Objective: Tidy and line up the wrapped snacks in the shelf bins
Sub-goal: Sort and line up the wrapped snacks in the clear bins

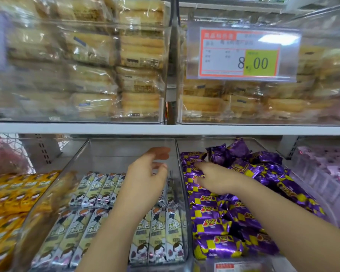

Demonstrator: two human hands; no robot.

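My two bare forearms fill the bottom of the view, reaching into the lower shelf. My landmark is the clear middle bin [126,146].

Inside it lie cream stick packs [98,189] printed with a cartoon child. They are side by side in two rows, long axis running front to back, ends toward me. In the rear row I count four left of my hand. In the front row I count three left of my arm and three right of it. The arm hides the rest.

My left hand [145,173] hovers over the rear row, fingers loosely curled and relaxed, holding nothing.

The bin just right of the middle bin holds purple and yellow checked packs [220,222], too many to count. Those against the shared wall lie crosswise, long axis left to right, in a column running front to back. Farther right and toward the back they are heaped at mixed angles. My right hand [214,179] rests on that column, index finger straight and pointing toward the middle bin, pressing down rather than gripping.

Left of the middle bin are orange packs [12,193], blurred. Above it, over the white shelf board [165,128], two clear bins hold stacked pale pastries [86,55]. The one up and to the right carries a price tag [241,55] reading 8.00.
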